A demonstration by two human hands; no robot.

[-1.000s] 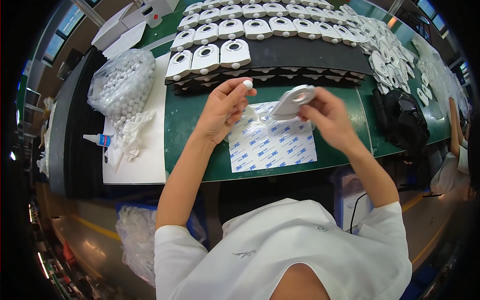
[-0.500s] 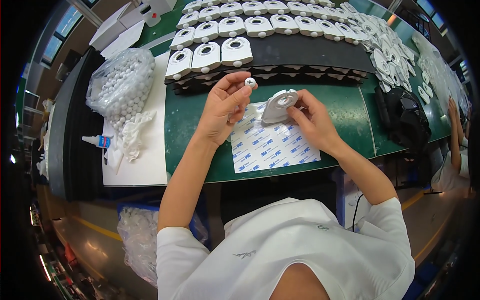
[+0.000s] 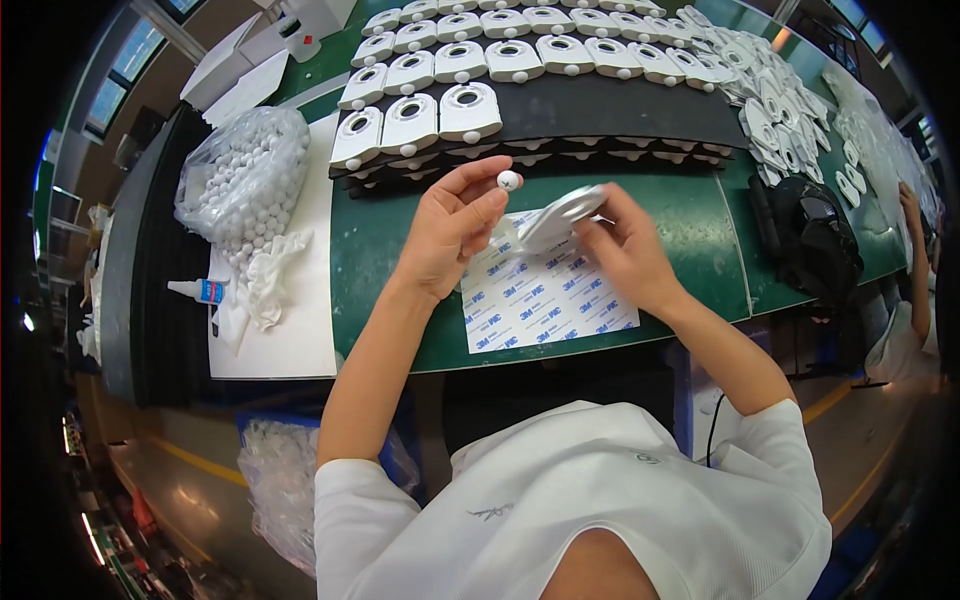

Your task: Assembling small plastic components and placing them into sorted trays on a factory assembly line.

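Between the thumb and fingertips of my left hand [image 3: 447, 230] is a small white ball [image 3: 508, 181] with a dark cross-shaped mark on it. My right hand [image 3: 628, 245] grips a white plastic plate with a round hole [image 3: 560, 220] by its edge, tilted and slightly blurred. The ball and the plate are apart. Under the plate lies a white sheet with blue print [image 3: 550, 310] on the green table [image 3: 400, 330]. Beyond my hands, rows of similar white plates [image 3: 410, 122], each with a ball at its near edge, sit on black boards [image 3: 620, 112].
To the left stands a clear bag of white balls [image 3: 245, 170], with a crumpled white cloth [image 3: 272, 280] and a small glue bottle [image 3: 200, 291] nearby. Loose white plates [image 3: 775, 110] pile up at the right, beside a black object [image 3: 810, 235]. Another person's arm [image 3: 915, 250] shows far right.
My right hand has turned the plate flatter, so its hole now faces more upward. My left hand has shifted slightly nearer with the ball, whose marked face has turned.
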